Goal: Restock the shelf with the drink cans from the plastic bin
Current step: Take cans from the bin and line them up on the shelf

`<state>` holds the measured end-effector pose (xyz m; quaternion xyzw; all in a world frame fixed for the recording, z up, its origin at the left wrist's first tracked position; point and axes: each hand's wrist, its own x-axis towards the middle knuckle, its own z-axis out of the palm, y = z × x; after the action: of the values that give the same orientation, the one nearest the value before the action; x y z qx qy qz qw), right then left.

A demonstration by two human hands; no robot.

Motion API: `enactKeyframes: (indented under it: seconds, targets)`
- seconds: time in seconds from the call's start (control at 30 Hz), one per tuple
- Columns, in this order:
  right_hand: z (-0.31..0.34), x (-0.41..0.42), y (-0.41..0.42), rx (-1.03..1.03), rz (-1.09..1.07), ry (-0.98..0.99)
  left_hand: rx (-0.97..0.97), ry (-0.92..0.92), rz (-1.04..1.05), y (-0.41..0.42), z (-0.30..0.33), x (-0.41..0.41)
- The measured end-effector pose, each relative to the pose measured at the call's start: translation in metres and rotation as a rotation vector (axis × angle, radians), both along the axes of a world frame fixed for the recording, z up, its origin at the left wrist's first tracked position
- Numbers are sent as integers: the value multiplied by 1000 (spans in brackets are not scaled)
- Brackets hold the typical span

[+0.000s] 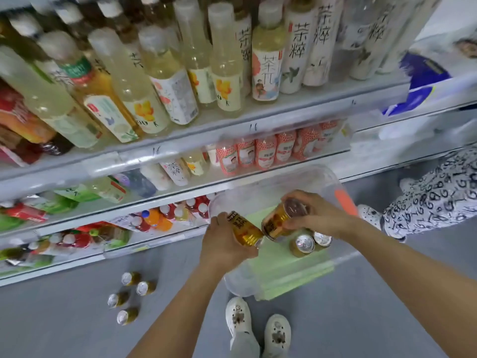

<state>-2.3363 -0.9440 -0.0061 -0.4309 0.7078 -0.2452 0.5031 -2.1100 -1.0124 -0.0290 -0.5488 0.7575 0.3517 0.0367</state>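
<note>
Each hand carries 1 gold can above the clear plastic bin [333,187], which sits on the grey floor [64,319] at about 3 o'clock from the centre of the view. The left hand [222,244] has its grip wrapped around the side of the left can [245,229], tilted with its top toward 5 o'clock. The right hand [317,215] pinches the right can [280,220] near its lid with the fingers curled over the top, likely because it was lifted straight up out of the bin. The 2 cans almost touch at their lower ends.

2 more cans in the bin [311,242] stand upright on its green bottom, so the bin is nearly empty. 4 cans on the floor [129,297] stand loosely grouped at 7 o'clock, apart from the bin, seemingly staged for shelving.

The shelves [180,135] at 12 o'clock are packed with bottles up to their front lips. The floor strip between the shelf base and the person's white shoes [258,329] is open. A second person's patterned trousers [438,200] crowd 3 o'clock, beside the bin's orange handle [344,202].
</note>
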Motion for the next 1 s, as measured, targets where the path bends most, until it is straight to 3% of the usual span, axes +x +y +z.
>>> enactKeyframes:
  seconds: [0.17,0.47,0.63,1.0]
  targets:
    - [77,10,-13,-151,26,-31,-70,205,202,4,68,28]
    - [200,47,-44,-338,146,-74,-194,424,306,-5,174,81]
    - [260,78,-71,-438,239,-29,-396,412,250,-24,222,108]
    - [364,175,-190,-670,255,64,-531,465,295,-114,301,203]
